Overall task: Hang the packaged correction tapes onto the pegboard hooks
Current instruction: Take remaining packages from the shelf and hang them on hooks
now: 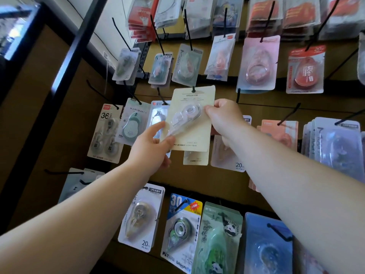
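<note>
A cream-coloured card with a clear correction tape (192, 117) in its blister is held up against the pegboard. The hole at its top sits at the tip of a black hook (193, 89). My left hand (152, 147) grips the card's lower left corner, thumb on the front. At the card's right edge, my right hand (225, 117) pinches it, fingers by the blister. Another cream pack (195, 158) hangs behind and below it.
Rows of black hooks carry other packaged correction tapes: a three-roll pack (105, 133) at left, pink packs (258, 64) above right, a blue-and-yellow pack (182, 228) and a green panda pack (219, 240) below. A dark shelf frame (65, 62) stands at left.
</note>
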`<state>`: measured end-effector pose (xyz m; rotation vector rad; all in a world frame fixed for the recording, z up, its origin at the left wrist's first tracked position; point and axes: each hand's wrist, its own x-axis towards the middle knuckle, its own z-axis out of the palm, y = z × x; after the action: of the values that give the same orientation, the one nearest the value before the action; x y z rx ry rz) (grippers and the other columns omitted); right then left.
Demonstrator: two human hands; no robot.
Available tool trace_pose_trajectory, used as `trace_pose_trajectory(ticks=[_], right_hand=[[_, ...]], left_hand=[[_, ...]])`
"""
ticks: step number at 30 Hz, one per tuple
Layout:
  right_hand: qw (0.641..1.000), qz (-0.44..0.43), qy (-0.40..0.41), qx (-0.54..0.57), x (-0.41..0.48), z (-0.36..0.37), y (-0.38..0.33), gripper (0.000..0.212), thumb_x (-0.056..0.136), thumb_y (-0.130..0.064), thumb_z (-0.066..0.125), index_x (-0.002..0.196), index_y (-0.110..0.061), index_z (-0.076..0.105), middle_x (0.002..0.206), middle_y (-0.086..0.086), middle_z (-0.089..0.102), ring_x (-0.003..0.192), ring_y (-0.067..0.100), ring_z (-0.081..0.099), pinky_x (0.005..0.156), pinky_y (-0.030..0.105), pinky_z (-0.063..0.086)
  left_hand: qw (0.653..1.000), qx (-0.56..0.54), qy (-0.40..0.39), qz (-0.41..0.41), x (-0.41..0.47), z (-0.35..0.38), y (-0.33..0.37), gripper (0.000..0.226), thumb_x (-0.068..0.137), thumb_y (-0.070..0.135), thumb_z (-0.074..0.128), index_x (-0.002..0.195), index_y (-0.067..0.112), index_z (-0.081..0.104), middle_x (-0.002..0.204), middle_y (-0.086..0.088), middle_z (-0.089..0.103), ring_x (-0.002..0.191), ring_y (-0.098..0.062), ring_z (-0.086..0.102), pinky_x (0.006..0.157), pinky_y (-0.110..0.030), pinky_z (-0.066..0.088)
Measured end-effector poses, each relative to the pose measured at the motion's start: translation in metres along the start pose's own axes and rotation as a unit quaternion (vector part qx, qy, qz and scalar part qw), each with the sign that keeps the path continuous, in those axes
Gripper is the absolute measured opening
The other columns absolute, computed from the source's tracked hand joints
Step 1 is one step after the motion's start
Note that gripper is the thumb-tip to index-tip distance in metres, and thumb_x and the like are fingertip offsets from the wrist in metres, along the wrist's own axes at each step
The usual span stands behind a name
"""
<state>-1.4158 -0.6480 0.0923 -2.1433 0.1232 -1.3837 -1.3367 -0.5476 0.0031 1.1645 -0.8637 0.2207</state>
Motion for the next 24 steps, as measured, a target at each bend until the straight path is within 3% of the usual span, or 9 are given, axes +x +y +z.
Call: trace_pose_trajectory(ticks=[3,6,9,11,14,18,20,24], right_hand=[[1.000,0.021,-0.008,0.011,-0.001,-0.004,0.007,0.021,0.095,-0.013,0.041,0.075,-0.014,0.048,0.078,-0.004,0.053,0.062,0.009,0.051,0.040,0.016,0.041],[0.999,0.032,0.008,0.012,-0.001,-0.004,0.010,0.020,0.094,-0.013,0.043,0.075,-0.015,0.048,0.073,-0.003,0.053,0.064,0.012,0.053,0.051,0.021,0.045],[0.999,0.041,0.018,-0.004,-0.001,0.000,0.014,0.020,0.093,-0.016,0.043,0.074,-0.018,0.047,0.086,0.003,0.058,0.085,0.023,0.059,0.075,0.033,0.050],[0.999,0.044,0.010,-0.024,-0.002,0.002,0.019,0.014,0.095,-0.020,0.040,0.094,-0.015,0.054,0.103,0.006,0.059,0.099,0.027,0.058,0.084,0.038,0.049],[0.999,0.031,-0.025,-0.027,-0.005,0.005,0.029,0.034,0.096,-0.024,0.039,0.128,-0.013,0.041,0.124,0.007,0.055,0.098,0.021,0.054,0.062,0.025,0.046],[0.997,0.010,-0.023,-0.077,-0.002,0.007,0.042,0.036,0.097,-0.017,0.036,0.133,-0.016,0.035,0.128,0.006,0.052,0.093,0.018,0.048,0.060,0.022,0.042],[0.994,0.026,-0.009,-0.102,0.006,0.007,0.046,0.037,0.096,-0.014,0.034,0.134,-0.016,0.035,0.126,0.007,0.052,0.090,0.019,0.047,0.062,0.026,0.042],[0.992,0.084,-0.004,-0.098,0.015,0.010,0.058,0.040,0.095,-0.012,0.035,0.135,-0.017,0.034,0.125,0.010,0.053,0.094,0.025,0.054,0.067,0.033,0.049]], left_hand=[[1.000,0.006,-0.016,-0.006,-0.001,0.003,-0.003,0.049,0.092,0.023,0.051,0.138,0.029,0.036,0.078,0.001,0.055,0.050,-0.011,0.050,0.059,-0.028,0.056],[1.000,0.017,-0.022,-0.012,0.001,0.007,-0.005,0.049,0.092,0.023,0.051,0.138,0.028,0.036,0.075,0.001,0.055,0.050,-0.011,0.051,0.059,-0.027,0.055],[0.998,0.039,-0.034,-0.020,0.007,0.011,-0.012,0.049,0.093,0.022,0.050,0.139,0.028,0.034,0.081,-0.002,0.057,0.055,-0.012,0.053,0.061,-0.028,0.054],[0.997,0.051,-0.050,-0.027,0.011,0.014,-0.019,0.051,0.093,0.017,0.050,0.139,0.030,0.032,0.081,-0.003,0.058,0.062,-0.013,0.055,0.061,-0.025,0.053],[0.998,0.042,-0.047,-0.030,0.015,0.019,-0.028,0.053,0.093,0.012,0.048,0.140,0.031,0.031,0.078,-0.001,0.055,0.067,-0.012,0.054,0.066,-0.025,0.052],[0.997,0.067,-0.032,-0.020,0.023,0.029,-0.036,0.051,0.094,0.013,0.046,0.140,0.030,0.031,0.074,0.001,0.053,0.062,-0.012,0.051,0.060,-0.022,0.047],[0.994,0.101,-0.032,-0.008,0.030,0.035,-0.039,0.050,0.094,0.013,0.046,0.140,0.027,0.032,0.083,-0.001,0.058,0.060,-0.011,0.051,0.055,-0.020,0.045],[0.990,0.133,-0.039,-0.020,0.043,0.043,-0.048,0.056,0.094,0.015,0.047,0.144,0.025,0.026,0.126,-0.011,0.055,0.070,-0.014,0.054,0.057,-0.022,0.047]])
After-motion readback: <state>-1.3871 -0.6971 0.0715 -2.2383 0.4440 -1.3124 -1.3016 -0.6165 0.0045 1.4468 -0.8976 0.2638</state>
